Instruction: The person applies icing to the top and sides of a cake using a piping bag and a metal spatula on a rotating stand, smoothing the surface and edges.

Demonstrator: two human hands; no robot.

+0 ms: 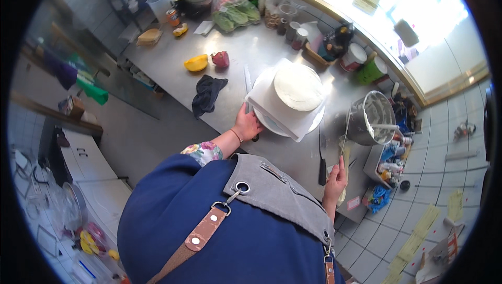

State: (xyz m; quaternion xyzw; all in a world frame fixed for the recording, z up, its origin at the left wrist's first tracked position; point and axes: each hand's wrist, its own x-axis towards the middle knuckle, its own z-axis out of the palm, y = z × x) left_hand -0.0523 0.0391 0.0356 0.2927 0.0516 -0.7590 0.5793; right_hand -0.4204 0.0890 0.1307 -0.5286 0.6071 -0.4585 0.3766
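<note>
A round white-frosted cake (298,87) sits on a square white board or sheet (261,98). Beneath that is a round white cake stand (272,126). My left hand (248,125) is at the stand's near-left rim, its fingers curled against the edge and partly hidden. A long, thin metal strip (248,80) lies just beyond those fingers. To the right of the cake, my right hand (335,180) is closed around a slim palette knife (345,136), its blade pointing up beside a metal bowl (372,118). White cream smears the bowl's inside, and a pale-handled tool leans in it.
Between the hands lies a black-handled knife (322,164). Left on the steel table (172,75) are a black cloth (207,95), a cut yellow fruit (196,63) and a dark red piece (220,59). Bagged greens (235,15), jars and tins line the back; a crate of bottles (387,166) stands right.
</note>
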